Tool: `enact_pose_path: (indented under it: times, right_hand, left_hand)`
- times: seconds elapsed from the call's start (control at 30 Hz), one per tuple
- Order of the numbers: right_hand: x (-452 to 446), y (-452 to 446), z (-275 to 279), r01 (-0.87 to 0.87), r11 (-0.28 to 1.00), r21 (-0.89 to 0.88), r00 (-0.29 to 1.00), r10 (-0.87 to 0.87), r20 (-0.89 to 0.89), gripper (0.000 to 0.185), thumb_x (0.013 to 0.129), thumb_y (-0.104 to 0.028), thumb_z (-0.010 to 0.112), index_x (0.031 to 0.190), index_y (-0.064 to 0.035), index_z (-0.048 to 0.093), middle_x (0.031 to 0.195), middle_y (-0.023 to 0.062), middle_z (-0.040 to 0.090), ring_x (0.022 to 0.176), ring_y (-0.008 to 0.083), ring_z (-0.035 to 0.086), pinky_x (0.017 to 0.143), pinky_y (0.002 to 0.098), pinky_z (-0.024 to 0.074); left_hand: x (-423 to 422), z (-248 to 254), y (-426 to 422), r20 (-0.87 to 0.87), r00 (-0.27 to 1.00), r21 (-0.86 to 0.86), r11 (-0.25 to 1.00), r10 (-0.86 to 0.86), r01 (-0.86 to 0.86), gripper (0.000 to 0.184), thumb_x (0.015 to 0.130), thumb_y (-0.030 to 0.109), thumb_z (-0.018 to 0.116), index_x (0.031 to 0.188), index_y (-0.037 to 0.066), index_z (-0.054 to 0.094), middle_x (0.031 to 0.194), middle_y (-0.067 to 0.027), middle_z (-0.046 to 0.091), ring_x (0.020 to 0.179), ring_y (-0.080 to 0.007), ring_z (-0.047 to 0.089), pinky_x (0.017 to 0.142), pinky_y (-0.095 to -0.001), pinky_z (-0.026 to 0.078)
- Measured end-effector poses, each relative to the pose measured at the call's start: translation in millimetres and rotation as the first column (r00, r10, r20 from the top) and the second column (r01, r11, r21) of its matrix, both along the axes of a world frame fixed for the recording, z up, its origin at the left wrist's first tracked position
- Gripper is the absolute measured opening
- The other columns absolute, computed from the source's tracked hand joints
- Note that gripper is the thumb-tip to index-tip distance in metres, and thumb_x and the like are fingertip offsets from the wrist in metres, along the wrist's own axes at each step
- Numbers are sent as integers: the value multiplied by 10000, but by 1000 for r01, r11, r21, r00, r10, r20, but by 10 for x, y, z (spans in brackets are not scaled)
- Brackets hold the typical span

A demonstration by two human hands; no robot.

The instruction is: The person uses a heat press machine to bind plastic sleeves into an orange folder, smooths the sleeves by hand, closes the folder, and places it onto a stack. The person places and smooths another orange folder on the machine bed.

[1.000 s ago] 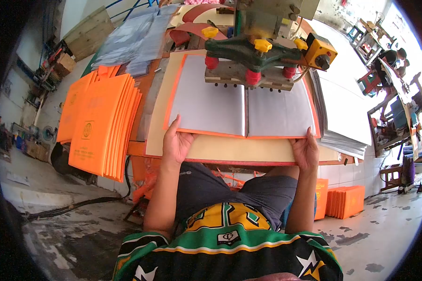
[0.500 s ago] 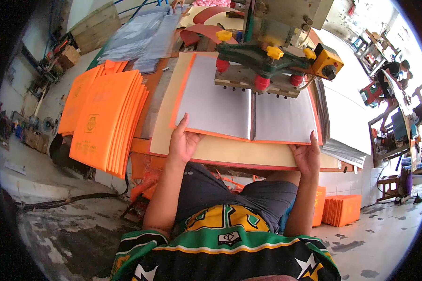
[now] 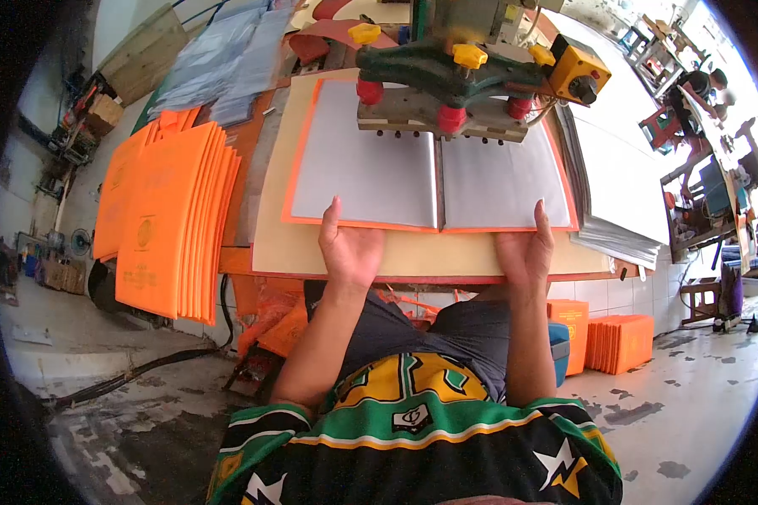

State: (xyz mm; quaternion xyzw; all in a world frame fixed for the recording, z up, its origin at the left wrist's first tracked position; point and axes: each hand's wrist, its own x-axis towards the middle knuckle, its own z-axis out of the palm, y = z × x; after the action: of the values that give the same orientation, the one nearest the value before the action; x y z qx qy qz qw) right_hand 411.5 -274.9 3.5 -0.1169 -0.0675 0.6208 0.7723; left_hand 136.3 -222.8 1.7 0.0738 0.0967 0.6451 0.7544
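1. The open, thin orange folder with greyish plastic leaves point(image 3: 366, 177) lies on the flat cream board point(image 3: 446, 259), partly beneath the dark-green metal press head point(image 3: 417, 67).
2. Left hand point(image 3: 352, 251) and right hand point(image 3: 525, 252) meet its near edge, thumbs above, fingers hidden; I cannot tell whether they pinch.
3. It looks light, bendy, slick; its orange rim suits holding.

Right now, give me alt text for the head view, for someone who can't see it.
A person's left hand and right hand are at the near edge of an open orange-edged folder with pale grey pages, on a cream board, partly beneath a dark green metal press head with yellow knobs. Bright orange folders are stacked at left, white sheets at right.
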Motion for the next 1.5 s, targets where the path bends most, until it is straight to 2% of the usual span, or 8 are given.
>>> enact_pose_path:
  times: [0.13, 0.23, 0.73, 0.97, 1.07, 1.27, 1.37, 1.5]
  right_hand:
    - [-298, 69, -36, -5, 1000, -27, 996, 3, -85, 497, 1098, -242, 642, 1520, -8, 521, 1567, 156, 579, 1474, 326, 517, 1285, 514, 369]
    - [-391, 115, -48, -8, 998, -61, 998, 4, -66, 468, 1117, -255, 608, 1511, -15, 527, 1577, 150, 569, 1470, 336, 522, 1279, 544, 370]
    - [-331, 105, -122, -4, 995, -97, 1000, 6, 17, 448, 1097, -200, 633, 1475, 15, 526, 1546, 154, 574, 1490, 332, 492, 1314, 551, 315]
    - [-328, 111, -155, 11, 995, -97, 1000, -12, -13, 426, 1089, -181, 642, 1452, 22, 547, 1528, 159, 588, 1488, 335, 491, 1315, 554, 317]
    - [-280, 111, -224, -61, 998, 19, 997, 62, -49, 409, 1107, -144, 609, 1466, 42, 547, 1543, 176, 594, 1476, 335, 521, 1303, 539, 358]
    - [-337, 129, -123, 7, 995, -95, 999, -10, -31, 387, 1104, -133, 613, 1442, 51, 565, 1524, 179, 603, 1462, 337, 531, 1304, 543, 360]
    - [-310, 151, -212, 13, 998, -63, 1000, -12, 19, 463, 1105, -168, 612, 1500, 36, 483, 1536, 161, 560, 1478, 329, 490, 1311, 544, 327]
    - [-304, 123, -210, -37, 999, -19, 998, 36, -61, 391, 1100, -120, 616, 1446, 52, 560, 1538, 176, 594, 1466, 329, 529, 1312, 529, 352]
  left_hand:
    - [161, -44, 15, 97, 992, 42, 996, -82, 79, 415, 1073, 249, 644, 1446, 71, 603, 1463, -72, 654, 1389, -264, 573, 1235, -476, 405]
    - [303, -59, 4, 58, 997, -48, 997, -59, 62, 398, 1075, 237, 639, 1438, 76, 610, 1457, -71, 659, 1394, -264, 570, 1238, -477, 400]
    - [267, -54, 2, 45, 996, -36, 996, -83, 84, 359, 1070, 129, 629, 1412, 26, 598, 1435, -107, 659, 1380, -285, 586, 1243, -487, 410]
    - [257, -140, 28, 42, 994, 16, 995, -100, 100, 358, 1095, 175, 598, 1418, 21, 611, 1449, -120, 668, 1388, -299, 596, 1248, -501, 421]
    - [258, -168, 37, 54, 992, 46, 992, -117, 115, 382, 1096, 181, 596, 1445, 25, 589, 1468, -123, 655, 1397, -302, 588, 1251, -509, 412]
    - [293, -98, 48, -1, 997, 8, 997, -75, 75, 412, 1099, 187, 592, 1480, 34, 557, 1494, -119, 633, 1409, -304, 575, 1254, -519, 398]
    - [277, -132, 62, 18, 994, 43, 994, -105, 104, 413, 1100, 195, 596, 1478, 34, 560, 1495, -117, 632, 1410, -302, 573, 1255, -514, 397]
    - [252, -171, 54, 15, 995, 22, 995, -99, 98, 412, 1100, 201, 603, 1475, 37, 565, 1494, -111, 634, 1408, -297, 574, 1254, -510, 401]
